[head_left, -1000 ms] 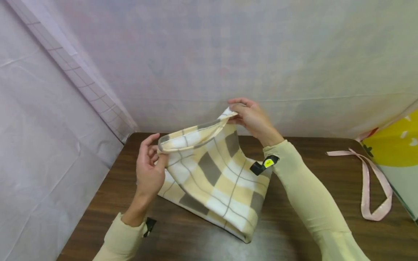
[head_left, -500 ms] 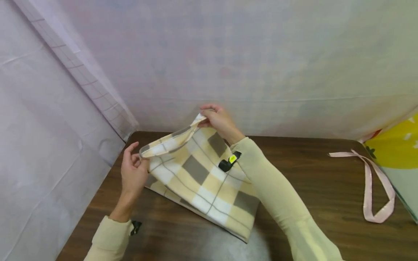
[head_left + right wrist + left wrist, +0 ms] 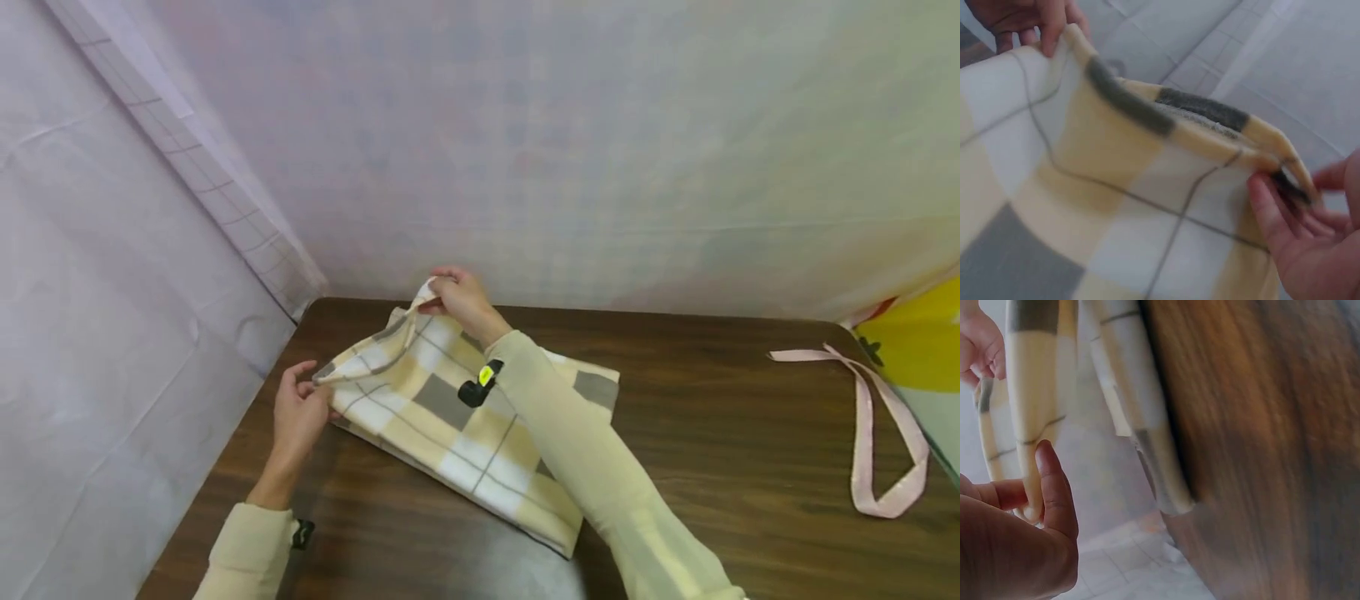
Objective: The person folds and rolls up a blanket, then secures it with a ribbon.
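A fleece blanket (image 3: 442,402) in cream, white and grey plaid lies folded on the wooden table, its upper layers raised at the far left. My left hand (image 3: 297,412) pinches the left corner of the lifted layers between thumb and fingers. At the far corner, my right hand (image 3: 465,307) grips the same raised edge, which is folded double and gapes slightly in the right wrist view. The right forearm crosses over the blanket and hides part of it. In the left wrist view the lower layers (image 3: 1141,406) lie apart from the held edge.
A looped pink ribbon (image 3: 862,442) lies on the right of the brown table (image 3: 712,433). A yellow and pale green thing (image 3: 930,333) stands at the right edge. White sheeting (image 3: 600,167) hangs along the back and left sides.
Both hands have moved left with the raised edge, and the right hand has come lower and nearer the left. More of the blanket now lies flat on the table.
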`<action>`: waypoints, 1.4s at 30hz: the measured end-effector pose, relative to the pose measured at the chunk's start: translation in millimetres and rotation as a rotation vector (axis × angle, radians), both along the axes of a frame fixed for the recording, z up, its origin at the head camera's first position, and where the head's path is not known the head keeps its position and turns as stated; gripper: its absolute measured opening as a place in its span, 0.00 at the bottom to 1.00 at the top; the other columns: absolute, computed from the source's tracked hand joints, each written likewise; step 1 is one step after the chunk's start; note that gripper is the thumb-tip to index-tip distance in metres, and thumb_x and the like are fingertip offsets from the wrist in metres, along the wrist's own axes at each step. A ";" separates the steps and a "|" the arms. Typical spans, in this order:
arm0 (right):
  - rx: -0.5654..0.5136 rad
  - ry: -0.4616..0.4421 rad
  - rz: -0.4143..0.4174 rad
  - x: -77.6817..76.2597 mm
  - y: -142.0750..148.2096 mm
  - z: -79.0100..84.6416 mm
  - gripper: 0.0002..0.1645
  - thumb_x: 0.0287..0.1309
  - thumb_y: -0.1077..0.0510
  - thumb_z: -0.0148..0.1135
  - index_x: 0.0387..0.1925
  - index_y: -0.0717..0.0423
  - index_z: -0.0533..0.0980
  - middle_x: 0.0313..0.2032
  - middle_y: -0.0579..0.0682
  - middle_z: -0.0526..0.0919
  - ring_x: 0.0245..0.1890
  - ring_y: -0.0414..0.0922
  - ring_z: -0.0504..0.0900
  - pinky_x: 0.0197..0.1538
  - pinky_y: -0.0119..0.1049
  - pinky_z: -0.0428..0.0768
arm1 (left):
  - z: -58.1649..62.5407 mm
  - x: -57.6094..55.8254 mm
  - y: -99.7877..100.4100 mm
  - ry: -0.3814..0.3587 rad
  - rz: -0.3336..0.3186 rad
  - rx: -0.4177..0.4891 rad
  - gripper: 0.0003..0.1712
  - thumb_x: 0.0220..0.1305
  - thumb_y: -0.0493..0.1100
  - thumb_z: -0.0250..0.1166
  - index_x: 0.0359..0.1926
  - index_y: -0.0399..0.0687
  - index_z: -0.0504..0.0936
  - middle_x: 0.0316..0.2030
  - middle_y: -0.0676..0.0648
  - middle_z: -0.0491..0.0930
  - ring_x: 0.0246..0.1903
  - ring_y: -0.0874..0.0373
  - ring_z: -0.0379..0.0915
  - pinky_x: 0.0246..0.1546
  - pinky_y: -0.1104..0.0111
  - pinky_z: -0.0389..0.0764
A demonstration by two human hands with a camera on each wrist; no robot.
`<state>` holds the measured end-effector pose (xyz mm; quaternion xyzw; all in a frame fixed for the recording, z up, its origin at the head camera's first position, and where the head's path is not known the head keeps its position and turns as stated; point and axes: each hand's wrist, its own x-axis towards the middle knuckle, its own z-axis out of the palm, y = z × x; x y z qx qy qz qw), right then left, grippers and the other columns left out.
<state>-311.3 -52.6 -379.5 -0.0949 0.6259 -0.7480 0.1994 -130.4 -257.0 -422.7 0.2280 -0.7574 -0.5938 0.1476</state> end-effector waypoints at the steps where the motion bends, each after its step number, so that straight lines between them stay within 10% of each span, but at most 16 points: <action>1: 0.000 -0.003 0.024 0.9 0.2 -0.6 0.30 0.71 0.63 0.50 0.72 0.60 0.60 0.54 0.65 0.79 0.39 0.53 0.86 0.52 0.43 0.82 | -1.7 -0.6 -1.3 0.000 0.007 -0.005 0.29 0.63 0.31 0.53 0.67 0.40 0.63 0.31 0.48 0.73 0.19 0.60 0.73 0.24 0.68 0.82; 5: 0.074 0.028 0.215 5.4 11.6 -5.7 0.36 0.73 0.59 0.52 0.77 0.51 0.52 0.69 0.62 0.67 0.56 0.58 0.80 0.59 0.45 0.78 | -9.0 -3.5 -7.0 -0.029 0.039 -0.055 0.29 0.64 0.31 0.53 0.67 0.40 0.64 0.36 0.43 0.75 0.19 0.60 0.75 0.25 0.68 0.82; 11: 0.484 0.288 0.523 14.5 58.7 -17.8 0.33 0.72 0.52 0.54 0.73 0.53 0.60 0.66 0.59 0.72 0.58 0.54 0.79 0.60 0.47 0.77 | -23.5 -3.4 -16.5 -0.116 0.048 -0.135 0.33 0.65 0.32 0.53 0.70 0.36 0.58 0.49 0.33 0.71 0.27 0.55 0.79 0.33 0.66 0.83; 18: 0.777 0.654 0.714 24.0 114.8 -32.7 0.30 0.70 0.52 0.56 0.69 0.60 0.67 0.67 0.59 0.70 0.67 0.56 0.69 0.69 0.53 0.65 | -28.5 5.2 -6.7 -0.093 -0.033 -0.719 0.38 0.61 0.38 0.60 0.71 0.37 0.59 0.62 0.23 0.58 0.61 0.30 0.55 0.52 0.37 0.64; 25: 1.023 0.794 0.760 41.1 144.1 -64.5 0.39 0.68 0.51 0.58 0.74 0.59 0.59 0.74 0.66 0.54 0.74 0.65 0.49 0.74 0.61 0.47 | -25.9 10.2 28.0 -0.017 -0.294 -1.027 0.31 0.60 0.38 0.63 0.63 0.30 0.70 0.60 0.21 0.66 0.61 0.27 0.62 0.60 0.38 0.65; 32: 1.141 0.904 0.801 59.7 159.7 -82.0 0.45 0.69 0.36 0.51 0.78 0.50 0.51 0.77 0.64 0.38 0.76 0.65 0.35 0.72 0.67 0.39 | -34.2 27.8 66.0 -0.092 -0.552 -1.080 0.33 0.69 0.48 0.61 0.69 0.37 0.68 0.62 0.23 0.67 0.58 0.29 0.70 0.55 0.42 0.74; 42: 1.194 0.918 0.752 92.6 184.7 -96.7 0.48 0.70 0.32 0.44 0.78 0.52 0.46 0.77 0.63 0.37 0.76 0.65 0.34 0.71 0.68 0.39 | -41.6 31.8 90.0 -0.345 -0.746 -0.923 0.43 0.71 0.63 0.54 0.76 0.42 0.56 0.70 0.19 0.46 0.70 0.23 0.43 0.66 0.34 0.52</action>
